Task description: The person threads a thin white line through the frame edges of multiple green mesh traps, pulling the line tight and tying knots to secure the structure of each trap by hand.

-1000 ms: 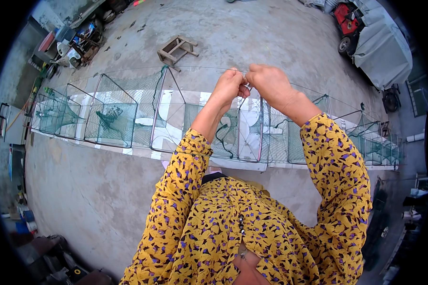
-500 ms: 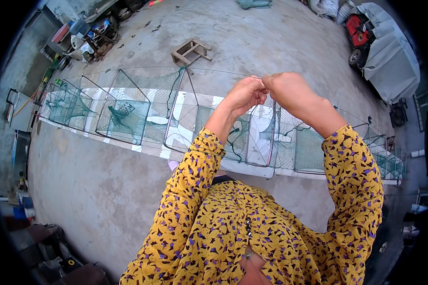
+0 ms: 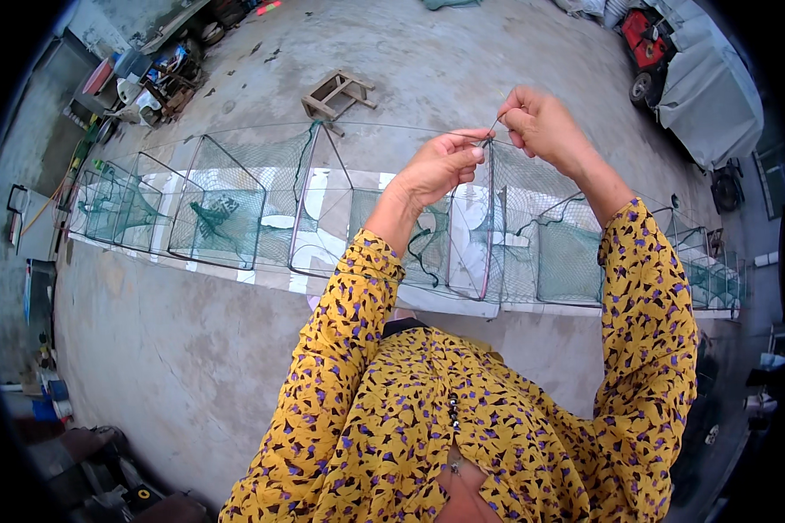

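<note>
A long collapsible fish trap (image 3: pixel 224 212), green netting on several thin rectangular frames, stretches from left to right in front of me. My left hand (image 3: pixel 440 166) pinches the upper corner of a middle frame (image 3: pixel 491 209), thumb against the fingers. Just above and to its right, my right hand (image 3: pixel 539 126) grips a thin dark cord (image 3: pixel 495 126) between thumb and fingers. That cord runs taut down to the corner at my left fingertips. Any knot there is too small to make out. Another line runs along the trap's top edge.
Beneath the trap lies a whitish sheet or board (image 3: pixel 318 196) on the concrete floor. A small wooden stool (image 3: pixel 338 94) lies beyond it. Household clutter (image 3: pixel 139 91) lines the left wall. At the far right stands a red machine (image 3: pixel 644 39) beside a grey cover (image 3: pixel 711 96).
My hands were together at the frame corner. My right hand has moved up and away, drawing the cord taut, while my left hand stays at the corner.
</note>
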The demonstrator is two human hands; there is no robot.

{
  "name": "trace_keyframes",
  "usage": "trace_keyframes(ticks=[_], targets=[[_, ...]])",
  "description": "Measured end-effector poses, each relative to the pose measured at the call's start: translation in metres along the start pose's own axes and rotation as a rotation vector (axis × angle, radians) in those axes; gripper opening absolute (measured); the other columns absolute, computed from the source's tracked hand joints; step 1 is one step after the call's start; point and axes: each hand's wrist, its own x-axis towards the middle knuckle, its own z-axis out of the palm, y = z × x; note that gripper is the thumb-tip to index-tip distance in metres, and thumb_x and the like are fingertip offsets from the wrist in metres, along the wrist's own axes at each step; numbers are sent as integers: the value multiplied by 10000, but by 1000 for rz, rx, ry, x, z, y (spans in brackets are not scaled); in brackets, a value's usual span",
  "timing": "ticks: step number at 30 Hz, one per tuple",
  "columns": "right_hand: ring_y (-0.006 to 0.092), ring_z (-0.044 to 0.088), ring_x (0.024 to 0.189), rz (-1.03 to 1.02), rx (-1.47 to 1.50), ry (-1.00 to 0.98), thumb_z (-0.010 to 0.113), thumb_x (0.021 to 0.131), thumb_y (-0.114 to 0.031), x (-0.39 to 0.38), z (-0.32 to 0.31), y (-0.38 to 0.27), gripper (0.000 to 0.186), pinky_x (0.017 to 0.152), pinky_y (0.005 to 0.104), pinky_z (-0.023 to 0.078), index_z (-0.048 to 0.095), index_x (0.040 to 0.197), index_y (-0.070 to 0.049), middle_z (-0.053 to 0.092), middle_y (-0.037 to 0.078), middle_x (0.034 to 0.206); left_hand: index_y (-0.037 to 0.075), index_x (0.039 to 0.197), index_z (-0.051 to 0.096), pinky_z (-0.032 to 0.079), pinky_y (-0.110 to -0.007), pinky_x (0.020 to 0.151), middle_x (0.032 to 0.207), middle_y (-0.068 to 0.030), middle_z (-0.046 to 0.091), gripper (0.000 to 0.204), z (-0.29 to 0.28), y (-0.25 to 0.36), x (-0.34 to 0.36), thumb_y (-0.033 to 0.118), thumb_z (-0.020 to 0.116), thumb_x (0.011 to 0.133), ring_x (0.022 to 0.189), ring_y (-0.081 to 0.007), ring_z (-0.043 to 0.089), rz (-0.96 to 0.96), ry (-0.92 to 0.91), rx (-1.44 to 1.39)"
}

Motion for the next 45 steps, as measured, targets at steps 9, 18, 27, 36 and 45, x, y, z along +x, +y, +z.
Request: trace_keyframes(ticks=[9, 18, 27, 36, 45], targets=[[58, 411, 414, 108, 295, 130, 522, 793, -117, 9, -27, 10, 76, 363, 206, 293, 538, 785, -43, 498, -5, 562, 14, 1198, 472, 278, -174, 466, 755, -14, 507, 315, -3, -1, 0, 34, 450, 884, 547, -47, 357, -55, 74, -76], [76, 495, 462, 135, 354, 52, 523, 808, -102, -5, -19, -3, 77, 377, 198, 347, 551, 805, -30, 553, 21, 602, 9, 1075, 526, 408, -199, 547, 774, -36, 539, 239, 13, -4, -3, 154, 489, 889, 621, -77, 487, -30, 306, 48], [70, 580, 600, 315, 339, -387, 586, 795, -130, -24, 31, -12, 114, 443, 179, 369, 586, 860, -36, 629, 47, 740, 39, 885, 518, 479, -237, 586, 799, -45, 573, 155, 7, 10, -6, 189, 501, 849, 662, -124, 567, -127, 228, 285], [224, 619, 732, -241, -588, -86, 620, 668, -78, -14, 42, 7, 51, 610, 332, 478, 642, 711, -94, 645, 62, 744, 15, 925, 440, 533, -304, 659, 841, -108, 558, 136, 20, 16, -12, 121, 388, 858, 728, -188, 605, -108, 420, 372], [234, 605, 789, -475, -1065, -75, 583, 667, -103, -7, 55, -2, 66, 614, 344, 487, 643, 694, -108, 624, 74, 766, -5, 910, 430, 524, -303, 596, 808, -140, 570, 176, 22, 11, -8, 145, 341, 890, 662, -217, 613, -39, 515, 513]])
